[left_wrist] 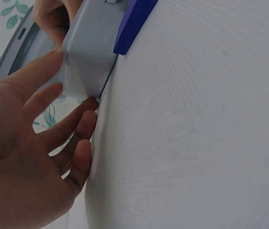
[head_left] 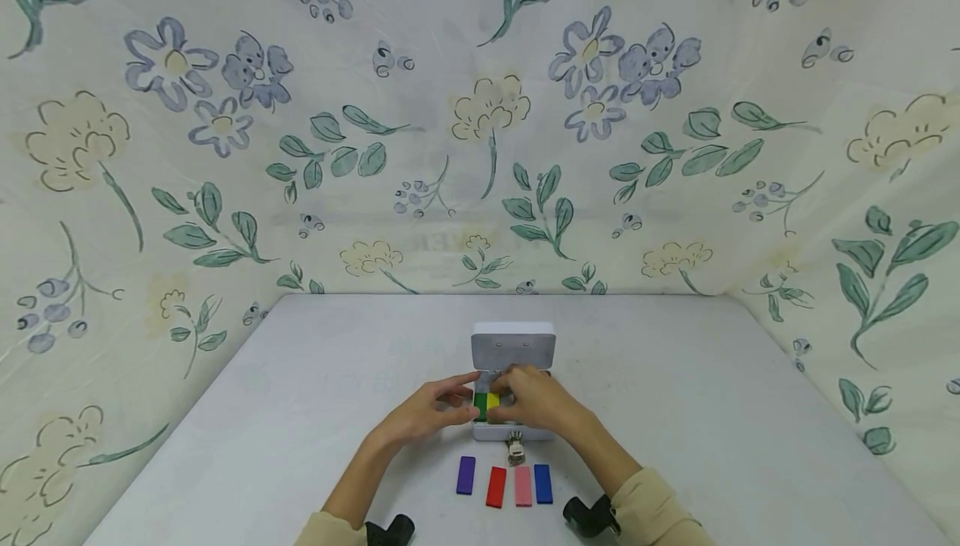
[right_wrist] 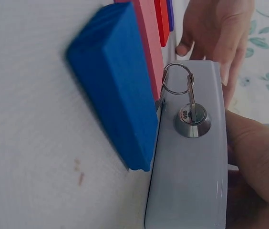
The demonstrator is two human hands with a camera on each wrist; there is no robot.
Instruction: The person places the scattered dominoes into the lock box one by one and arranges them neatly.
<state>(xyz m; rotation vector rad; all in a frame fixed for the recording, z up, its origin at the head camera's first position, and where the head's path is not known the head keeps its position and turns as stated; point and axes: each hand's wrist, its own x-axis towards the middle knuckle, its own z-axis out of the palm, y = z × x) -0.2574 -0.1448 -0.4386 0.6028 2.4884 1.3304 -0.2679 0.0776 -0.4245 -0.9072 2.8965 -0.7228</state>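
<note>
A small grey-white metal box [head_left: 487, 433] with a raised lid [head_left: 513, 348] stands on the table. Inside it, at the left, a green block [head_left: 480, 407] lies beside a yellow block [head_left: 492, 400]. My right hand [head_left: 546, 400] reaches in from above, thumb and finger pinching the yellow block at its near and far ends; part of the box's inside is hidden under it. My left hand [head_left: 422, 409] rests at the box's left side with fingers spread and loosely bent. In the right wrist view, a key sits in the front lock [right_wrist: 193, 121].
On the table before the box lie a purple block [head_left: 466, 475], a red block [head_left: 496, 487], a pink block [head_left: 522, 486] and a blue block [head_left: 543, 483]. A key ring [right_wrist: 178, 78] hangs at the lock. Flower-patterned cloth [head_left: 435, 146] surrounds the white table [head_left: 315, 379].
</note>
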